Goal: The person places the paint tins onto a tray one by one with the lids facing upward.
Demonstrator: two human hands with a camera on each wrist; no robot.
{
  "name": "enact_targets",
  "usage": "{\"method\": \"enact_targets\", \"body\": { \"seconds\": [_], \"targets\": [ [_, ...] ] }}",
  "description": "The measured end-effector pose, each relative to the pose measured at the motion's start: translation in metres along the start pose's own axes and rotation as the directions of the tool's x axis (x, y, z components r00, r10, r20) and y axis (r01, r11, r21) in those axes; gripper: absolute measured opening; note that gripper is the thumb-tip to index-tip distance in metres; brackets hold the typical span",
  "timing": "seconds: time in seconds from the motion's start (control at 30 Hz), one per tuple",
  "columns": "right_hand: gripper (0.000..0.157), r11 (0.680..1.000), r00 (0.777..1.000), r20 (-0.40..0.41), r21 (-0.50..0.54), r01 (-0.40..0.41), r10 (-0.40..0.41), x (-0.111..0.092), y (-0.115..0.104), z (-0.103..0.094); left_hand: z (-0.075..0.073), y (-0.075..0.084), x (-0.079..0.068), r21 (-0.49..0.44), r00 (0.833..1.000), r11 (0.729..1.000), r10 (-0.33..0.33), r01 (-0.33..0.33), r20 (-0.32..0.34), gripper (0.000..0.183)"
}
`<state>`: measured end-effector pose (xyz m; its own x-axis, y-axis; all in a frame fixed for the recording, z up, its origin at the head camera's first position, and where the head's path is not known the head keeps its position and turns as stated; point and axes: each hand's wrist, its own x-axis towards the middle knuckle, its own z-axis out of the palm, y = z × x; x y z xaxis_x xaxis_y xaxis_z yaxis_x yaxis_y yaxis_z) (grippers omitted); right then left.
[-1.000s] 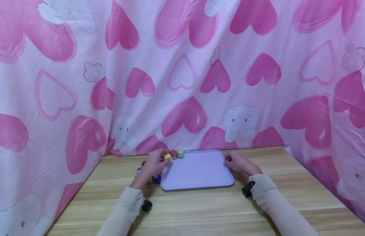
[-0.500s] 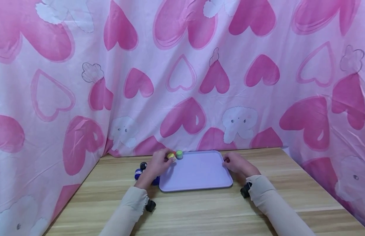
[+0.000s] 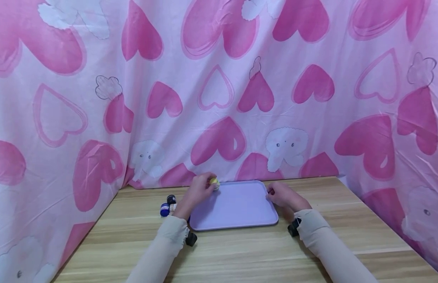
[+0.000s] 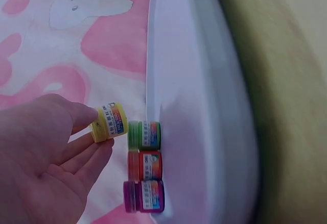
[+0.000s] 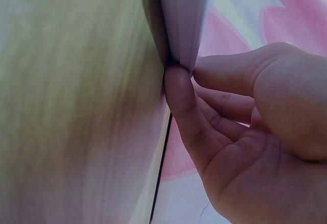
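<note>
Hands well apart, at opposite ends of the pale purple tray (image 3: 236, 206) on the wood-grain table (image 3: 98, 236). Left hand (image 3: 200, 189): thumb and fingers pinch a yellow jar (image 4: 110, 122), tilted, at the tray's far left corner, just beside a green jar (image 4: 144, 135); cannot tell whether the two touch. Green, a red jar (image 4: 145, 165) and a purple jar (image 4: 144, 196) stand in a row on the tray. Right hand (image 3: 284, 195): thumb and forefinger clamped on the tray's right edge. Left of tray, on the table: black jar (image 3: 171, 199), blue jar (image 3: 164, 210), whitish jar (image 3: 173, 207) partly hidden by the forearm. Heart-print curtain (image 3: 211, 39) behind.
</note>
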<state>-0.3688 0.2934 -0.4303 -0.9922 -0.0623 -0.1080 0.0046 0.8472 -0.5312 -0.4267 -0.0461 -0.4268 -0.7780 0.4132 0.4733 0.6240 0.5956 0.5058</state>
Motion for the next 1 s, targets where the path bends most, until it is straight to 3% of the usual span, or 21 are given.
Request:
{"method": "enact_targets", "body": {
  "seconds": [0.4,0.53,0.77,1.0],
  "targets": [
    [0.022,1.000,1.000,0.004,0.001,-0.002,0.002,0.000,0.004,0.002,0.018,0.008,0.017,0.053,1.000,0.998,0.022,-0.023,0.005,0.024],
    [0.022,1.000,1.000,-0.004,0.002,0.006,-0.006,0.000,0.004,0.002,0.025,0.008,0.020,0.043,1.000,0.999,0.003,-0.004,0.014,0.024],
    [0.022,1.000,1.000,-0.005,0.000,0.007,-0.007,0.000,0.004,0.001,0.035,0.005,0.021,0.048,0.995,0.996,-0.081,0.078,0.063,0.026],
    [0.023,1.000,1.000,-0.001,0.004,0.003,-0.003,0.000,0.002,0.000,0.040,0.005,0.019,0.137,0.997,0.990,-0.052,0.044,0.053,0.025]
  ]
}}
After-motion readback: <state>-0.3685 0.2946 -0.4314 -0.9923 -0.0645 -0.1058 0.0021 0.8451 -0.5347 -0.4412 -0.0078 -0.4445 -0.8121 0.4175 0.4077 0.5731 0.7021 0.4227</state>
